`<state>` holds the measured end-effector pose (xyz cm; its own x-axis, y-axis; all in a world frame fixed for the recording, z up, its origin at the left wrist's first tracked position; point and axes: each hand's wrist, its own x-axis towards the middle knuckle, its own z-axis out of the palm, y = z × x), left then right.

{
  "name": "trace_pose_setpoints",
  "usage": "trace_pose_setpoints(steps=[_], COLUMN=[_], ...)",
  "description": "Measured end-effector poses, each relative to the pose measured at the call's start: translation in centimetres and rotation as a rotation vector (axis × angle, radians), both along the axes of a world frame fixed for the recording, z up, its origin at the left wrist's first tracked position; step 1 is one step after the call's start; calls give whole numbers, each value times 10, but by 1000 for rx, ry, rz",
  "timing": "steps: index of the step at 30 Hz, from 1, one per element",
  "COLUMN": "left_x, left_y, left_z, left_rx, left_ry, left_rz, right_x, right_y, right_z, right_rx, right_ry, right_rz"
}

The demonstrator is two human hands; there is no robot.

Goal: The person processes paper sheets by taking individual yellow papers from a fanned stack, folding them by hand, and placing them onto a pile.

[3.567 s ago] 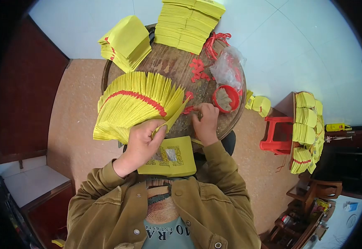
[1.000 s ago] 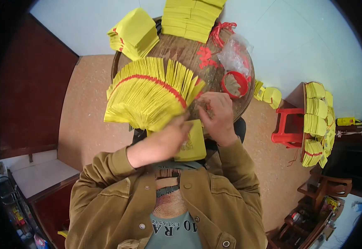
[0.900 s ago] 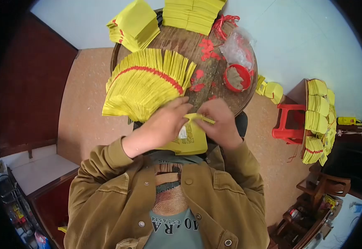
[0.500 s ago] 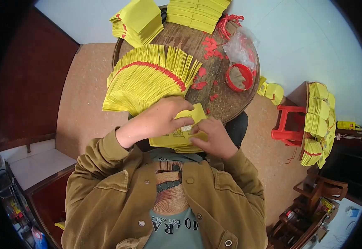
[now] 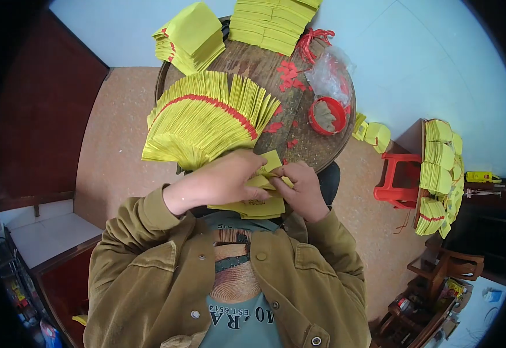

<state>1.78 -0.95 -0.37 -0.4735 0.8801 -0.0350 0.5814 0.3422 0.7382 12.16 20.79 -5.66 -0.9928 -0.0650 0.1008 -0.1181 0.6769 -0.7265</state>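
Note:
My left hand [image 5: 228, 178] lies across a yellow paper sheet [image 5: 272, 158], thumb and fingers closed on its near part. Thumb and fingertips of my right hand [image 5: 301, 188] pinch the same sheet at its right side, where it is bent up into a fold. Beneath both hands a stack of yellow printed sheets [image 5: 270, 209] rests on my lap; my hands cover much of it. Just beyond my left hand, a big fan of folded yellow papers [image 5: 201, 124] spreads over the table edge, with a curved row of red paper pieces along it.
The round wooden table [image 5: 253, 61] bears more yellow stacks [image 5: 273, 26], red scraps [image 5: 288, 75], red string [image 5: 314, 42], a clear plastic bag [image 5: 328, 75] and a red bowl [image 5: 326, 116]. To the right stand a red stool [image 5: 393, 180] and piled yellow bundles [image 5: 437, 174].
My right hand has bent the sheet's right side up into a fold. The printed part between my hands is now mostly covered. The view has shifted slightly.

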Motion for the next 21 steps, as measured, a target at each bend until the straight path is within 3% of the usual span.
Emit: trace_pose_setpoints(steps=[2, 8, 13, 18, 21], left_x=[8, 19, 30, 14, 3], left_y=[1, 8, 11, 2, 0], left_z=[-9, -4, -14, -11, 2], left_rx=[0, -92, 20, -22, 12], left_ry=[114, 104, 384, 186, 21], left_rz=[5, 165, 274, 272, 298], right_x=[-4, -18, -23, -22, -26], right_y=[-2, -11, -15, -11, -1], right_z=[1, 6, 4, 7, 7], right_rx=[8, 20, 52, 45, 34], right_ry=[101, 228, 299, 305, 323], right_rz=[-60, -113, -166, -167, -17])
